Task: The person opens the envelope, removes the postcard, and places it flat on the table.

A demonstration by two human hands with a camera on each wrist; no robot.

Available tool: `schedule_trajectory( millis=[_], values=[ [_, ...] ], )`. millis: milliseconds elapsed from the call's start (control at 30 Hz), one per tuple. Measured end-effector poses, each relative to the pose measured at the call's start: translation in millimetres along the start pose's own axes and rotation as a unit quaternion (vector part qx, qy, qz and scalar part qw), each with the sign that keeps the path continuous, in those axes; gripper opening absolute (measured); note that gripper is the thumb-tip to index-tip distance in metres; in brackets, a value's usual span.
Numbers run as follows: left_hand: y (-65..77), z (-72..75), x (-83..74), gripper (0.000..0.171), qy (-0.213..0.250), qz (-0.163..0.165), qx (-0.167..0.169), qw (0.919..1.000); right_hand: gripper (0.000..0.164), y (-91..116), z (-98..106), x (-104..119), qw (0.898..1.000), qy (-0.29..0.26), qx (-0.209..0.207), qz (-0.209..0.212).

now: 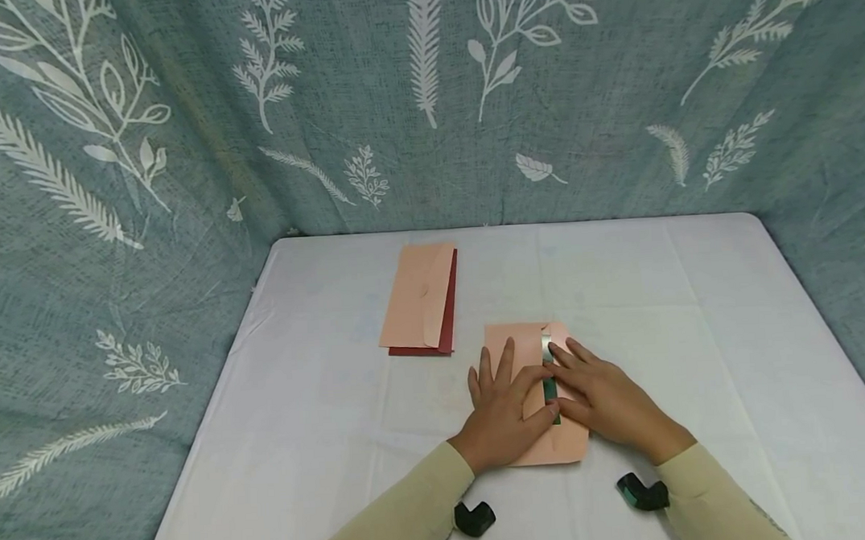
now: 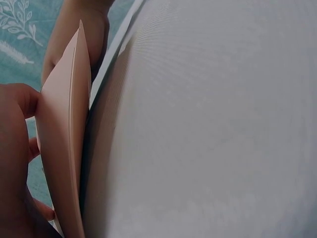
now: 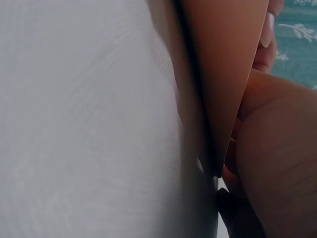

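Note:
A peach-coloured paper envelope lies on the table under both hands. Down its face runs a narrow glossy strip, silvery at the top and dark green lower, partly covered by fingertips. My left hand rests on the envelope's left half, fingers spread, index fingertip and thumb tip at the strip. From the other side my right hand presses on the right half, its fingertips along the strip and its thumb close to the left thumb. In the left wrist view the envelope's side edge stands slightly raised off the white cloth.
Farther back to the left, another peach envelope lies on top of a dark red one. A white cloth covers the table. Leaf-patterned teal curtains hang behind and at both sides. Black wrist devices sit by the sleeves.

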State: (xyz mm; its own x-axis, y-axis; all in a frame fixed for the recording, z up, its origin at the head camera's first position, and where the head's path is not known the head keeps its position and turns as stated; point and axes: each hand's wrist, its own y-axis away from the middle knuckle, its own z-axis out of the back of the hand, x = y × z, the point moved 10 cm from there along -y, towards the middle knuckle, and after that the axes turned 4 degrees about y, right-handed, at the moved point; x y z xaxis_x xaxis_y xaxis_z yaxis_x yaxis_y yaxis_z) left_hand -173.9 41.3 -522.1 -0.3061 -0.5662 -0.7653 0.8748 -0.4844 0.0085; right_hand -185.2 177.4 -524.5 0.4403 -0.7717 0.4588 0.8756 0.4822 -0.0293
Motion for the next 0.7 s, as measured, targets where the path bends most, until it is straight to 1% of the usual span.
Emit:
schedule_trajectory(
  millis=[300, 433, 700],
  values=[
    [-0.2, -1.2, 0.6, 0.047, -0.005, 0.003, -0.001, 1.0000, 0.067, 3.6, 0.3, 2.4, 1.000, 0.008, 0.003, 0.010],
    [-0.4, -0.8, 0.2, 0.049, -0.007, -0.003, -0.004, 1.0000, 0.065, 6.0, 2.6, 1.9, 1.000, 0.016, 0.001, 0.009],
    [-1.0, -1.0, -0.4, 0.048, -0.009, -0.010, -0.006, 0.9999, 0.066, 8.0, 3.7, -0.6, 1.000, 0.008, -0.001, 0.007]
  ],
)
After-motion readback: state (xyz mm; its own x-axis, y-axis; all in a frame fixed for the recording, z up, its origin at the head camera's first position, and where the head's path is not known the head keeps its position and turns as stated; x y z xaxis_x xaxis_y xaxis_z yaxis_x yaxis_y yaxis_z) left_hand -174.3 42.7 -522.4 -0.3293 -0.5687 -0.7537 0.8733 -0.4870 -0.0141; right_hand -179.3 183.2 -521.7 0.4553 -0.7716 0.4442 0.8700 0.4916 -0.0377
